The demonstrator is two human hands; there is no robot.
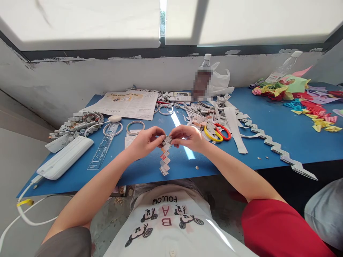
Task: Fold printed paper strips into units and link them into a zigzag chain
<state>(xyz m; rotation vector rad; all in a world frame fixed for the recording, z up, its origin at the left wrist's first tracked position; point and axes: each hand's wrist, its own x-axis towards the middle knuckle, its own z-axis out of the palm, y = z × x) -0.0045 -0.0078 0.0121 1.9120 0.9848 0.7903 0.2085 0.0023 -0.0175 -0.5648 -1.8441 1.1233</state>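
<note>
A zigzag chain of folded newspaper strips hangs from my fingers over the front part of the blue table. My left hand pinches its upper end from the left. On the other side, my right hand grips the same end between thumb and fingers, close to the left fingertips. The fingers partly hide the top links. Nearest my right hand lie scissors with yellow and red handles, beside a heap of folded paper pieces.
On the left are a white power strip, a clear stencil ruler, tape rolls and a coiled paper chain. A newspaper lies behind. Rightward are a long paper chain, colourful folded paper and a bottle.
</note>
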